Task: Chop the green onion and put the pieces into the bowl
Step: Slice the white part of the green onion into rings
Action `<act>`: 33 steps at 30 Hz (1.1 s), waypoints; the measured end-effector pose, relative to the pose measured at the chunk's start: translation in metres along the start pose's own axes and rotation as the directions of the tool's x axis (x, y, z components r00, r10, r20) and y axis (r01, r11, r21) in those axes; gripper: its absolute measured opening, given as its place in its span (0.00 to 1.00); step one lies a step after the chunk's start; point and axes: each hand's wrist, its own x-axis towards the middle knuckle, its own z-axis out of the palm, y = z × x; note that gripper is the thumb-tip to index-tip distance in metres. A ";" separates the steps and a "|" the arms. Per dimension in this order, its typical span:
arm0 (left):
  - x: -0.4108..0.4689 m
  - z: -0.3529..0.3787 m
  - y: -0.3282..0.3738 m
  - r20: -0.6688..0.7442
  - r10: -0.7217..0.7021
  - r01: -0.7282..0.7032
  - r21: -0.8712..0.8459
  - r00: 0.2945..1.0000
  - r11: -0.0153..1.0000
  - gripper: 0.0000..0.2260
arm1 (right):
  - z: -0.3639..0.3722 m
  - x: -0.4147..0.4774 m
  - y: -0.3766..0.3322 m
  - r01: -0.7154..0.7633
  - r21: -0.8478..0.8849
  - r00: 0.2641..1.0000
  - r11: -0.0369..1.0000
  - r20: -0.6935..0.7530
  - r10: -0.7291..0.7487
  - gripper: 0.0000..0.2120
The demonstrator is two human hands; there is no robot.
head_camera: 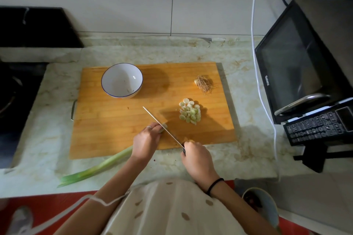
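2 hands engaged: left hand [147, 139] pins the green onion [99, 168] at the board [114, 120] near edge, right hand [198, 160] grips the knife [162, 126]. The blade stands against the left knuckles, so a rolling stalk could cause a cut finger.

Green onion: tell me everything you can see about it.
The green onion is one long stalk, pale whitish-green near the cut end, darker green at the leafy tip. It lies diagonally, cut end on the wooden cutting board, tip on the counter. The left hand holds the cut end down, the knife blade right beside its fingers.
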 end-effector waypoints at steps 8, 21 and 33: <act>0.003 -0.001 0.002 0.017 -0.013 0.013 0.009 1.000 1.000 0.13 | 0.005 0.002 -0.009 -0.036 0.000 0.999 0.999 0.016 0.036 0.08; 0.009 0.000 0.000 -0.015 -0.024 0.024 -0.014 1.000 1.000 0.12 | 0.008 0.022 -0.013 -0.103 0.047 0.992 0.994 0.076 0.100 0.11; 0.006 0.000 -0.006 -0.032 0.031 -0.031 -0.023 0.999 0.999 0.13 | 0.008 0.031 -0.004 -0.113 0.061 0.994 0.992 0.013 0.112 0.08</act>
